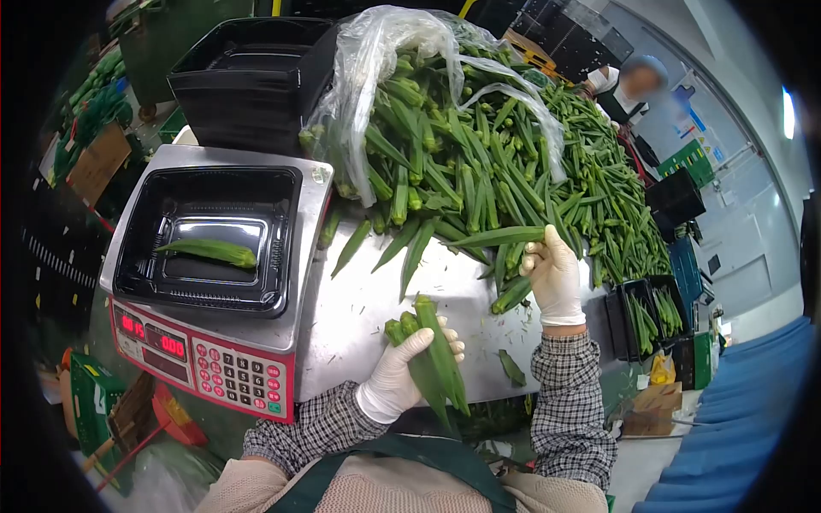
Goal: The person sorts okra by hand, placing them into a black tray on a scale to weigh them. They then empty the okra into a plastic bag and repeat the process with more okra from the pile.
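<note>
White gloves cover both hands. My left hand [400, 368] is closed around several okra pods [438, 355], held low over the near edge of the metal table [342, 333]. Pinched by its end between thumb and fingers of my right hand [554, 278] is a single okra pod [500, 237], pointing left in front of the big okra heap [513, 162]. On the left, a black plastic tray [286, 256] rests on the scale [312, 214], with one okra pod [214, 251] lying inside it. The scale's red display is lit.
A stack of black trays [248, 103] stands behind the scale. A clear plastic bag [363, 94] drapes over the heap's left side. At the right table edge sit black trays holding okra [641, 329]. A person [629, 90] is at the far right end.
</note>
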The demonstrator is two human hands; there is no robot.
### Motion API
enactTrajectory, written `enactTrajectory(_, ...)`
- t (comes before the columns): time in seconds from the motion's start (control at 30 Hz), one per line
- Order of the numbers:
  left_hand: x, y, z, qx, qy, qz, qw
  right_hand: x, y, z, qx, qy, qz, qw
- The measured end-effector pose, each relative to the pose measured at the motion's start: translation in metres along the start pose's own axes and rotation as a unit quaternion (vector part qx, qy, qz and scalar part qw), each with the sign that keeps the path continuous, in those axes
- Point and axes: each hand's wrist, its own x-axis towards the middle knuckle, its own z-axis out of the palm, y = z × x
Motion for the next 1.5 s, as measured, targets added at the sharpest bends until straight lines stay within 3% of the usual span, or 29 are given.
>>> enactTrajectory(0.2, -0.001, 0.0, 0.002, -0.009, 0.003, 0.011, 1.0, -0.009, -0.002, -0.008, -0.014, 0.028, 0.004, 0.999)
enactTrajectory(0.33, 0.001, -0.001, 0.0, -0.019, -0.017, 0.011, 1.0, -0.018, -0.006, -0.014, -0.1, 0.007, -0.031, 0.994)
enactTrajectory(0.5, -0.003, 0.0, 0.008, 0.001, 0.004, 0.01, 1.0, -0.046, -0.021, -0.017, -0.26, -0.07, 0.054, 0.962)
enactTrajectory(0.63, -0.005, -0.001, 0.015, 0.009, -0.067, -0.038, 0.997, -0.076, -0.003, 0.029, -0.36, -0.141, 0.132, 0.913)
enactTrajectory(0.7, -0.005, -0.002, 0.013, 0.058, -0.078, -0.035, 0.995, -0.08, 0.019, 0.04, -0.412, -0.16, 0.026, 0.897)
enactTrajectory(0.73, -0.005, 0.0, 0.013, 0.048, -0.081, -0.035, 0.995, -0.081, 0.014, 0.045, -0.352, -0.147, 0.058, 0.922)
enactTrajectory(0.83, -0.006, 0.003, 0.008, 0.002, -0.064, -0.061, 0.996, -0.061, 0.022, 0.023, -0.34, -0.109, -0.068, 0.932)
enactTrajectory(0.9, -0.004, -0.001, 0.008, 0.006, -0.061, -0.047, 0.997, -0.04, 0.016, 0.006, -0.55, -0.055, -0.238, 0.798)
enactTrajectory(1.07, -0.002, -0.001, 0.007, -0.006, -0.058, -0.068, 0.996, 0.027, 0.008, -0.018, -0.606, 0.034, -0.373, 0.702)
enactTrajectory(1.17, -0.001, 0.001, 0.008, -0.011, -0.038, -0.047, 0.998, 0.059, 0.005, -0.029, -0.765, 0.077, -0.21, 0.603)
enactTrajectory(1.27, 0.0, 0.002, 0.005, -0.004, -0.037, -0.036, 0.999, 0.072, 0.0, -0.041, -0.788, 0.077, -0.168, 0.587)
enactTrajectory(1.3, 0.001, 0.002, 0.007, 0.0, -0.036, -0.035, 0.999, 0.077, -0.001, -0.052, -0.782, 0.07, -0.175, 0.593)
enactTrajectory(1.37, -0.001, 0.002, 0.01, 0.008, -0.032, -0.039, 0.999, 0.081, -0.004, -0.071, -0.705, 0.065, -0.144, 0.691)
enactTrajectory(1.43, -0.002, 0.001, 0.013, 0.016, -0.038, -0.05, 0.998, 0.065, -0.013, -0.07, -0.486, 0.071, -0.07, 0.868)
enactTrajectory(1.47, -0.002, 0.001, 0.013, 0.021, -0.041, -0.055, 0.997, 0.053, -0.023, -0.069, -0.341, 0.051, -0.004, 0.939)
enactTrajectory(1.5, -0.002, 0.001, 0.013, 0.021, -0.038, -0.063, 0.997, 0.047, -0.021, -0.071, -0.203, 0.028, 0.004, 0.979)
